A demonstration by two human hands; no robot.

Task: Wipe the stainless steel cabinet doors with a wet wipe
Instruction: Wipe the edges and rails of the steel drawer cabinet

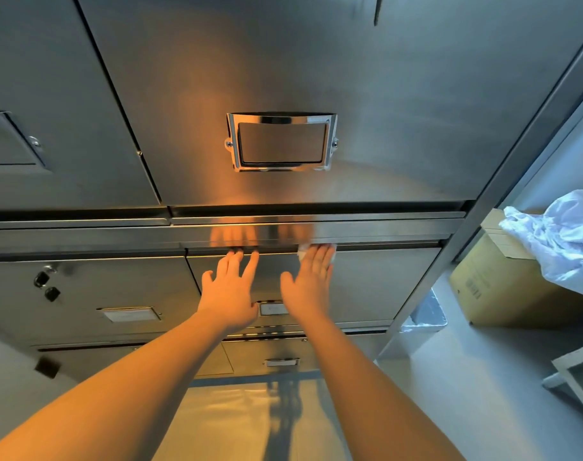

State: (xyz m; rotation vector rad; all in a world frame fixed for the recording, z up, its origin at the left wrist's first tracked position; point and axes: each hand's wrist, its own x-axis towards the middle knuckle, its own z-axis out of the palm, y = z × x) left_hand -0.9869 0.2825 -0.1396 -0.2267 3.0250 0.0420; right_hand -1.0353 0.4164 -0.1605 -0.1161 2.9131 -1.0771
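Two bare hands press flat on a stainless steel cabinet door.

Left hand (232, 287) rests open, fingers straight, on the door (366, 281); right hand (311, 281) presses a white wet wipe (302, 251) near its top edge. Farther up, a chrome label holder (280, 141).

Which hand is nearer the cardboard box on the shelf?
Right. The right hand presses the wet wipe on the door, closer to the cardboard box; the left hand lies farther left.
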